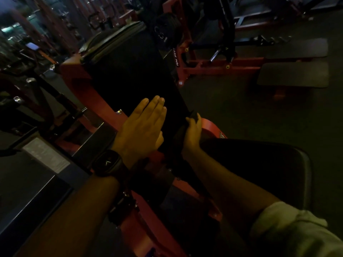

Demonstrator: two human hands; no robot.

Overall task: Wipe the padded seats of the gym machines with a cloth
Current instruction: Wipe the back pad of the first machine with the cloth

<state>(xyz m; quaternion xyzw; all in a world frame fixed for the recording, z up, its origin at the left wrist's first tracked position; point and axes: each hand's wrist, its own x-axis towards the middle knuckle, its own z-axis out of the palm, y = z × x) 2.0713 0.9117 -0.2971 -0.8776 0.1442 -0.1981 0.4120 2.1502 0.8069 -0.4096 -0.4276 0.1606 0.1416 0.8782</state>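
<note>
Dim gym, low light. A red steel frame (78,80) runs through the middle, a chrome knob (119,111) glinting on it. Up top, black weight plates (168,28) sit against a second red machine, yellow bolt caps (227,66) dotting its base. A wavy curl bar (269,40) shows at upper right. On the left, a white label (46,154) lies on a dark panel, and a small lit screen (32,46) glows far back. Dark floor (232,108) spreads to the right.

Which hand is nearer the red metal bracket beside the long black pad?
Right. The right hand, gripping a dark cloth, is right beside the red metal bracket; the left hand lies flat on the long black pad, farther left.
</note>
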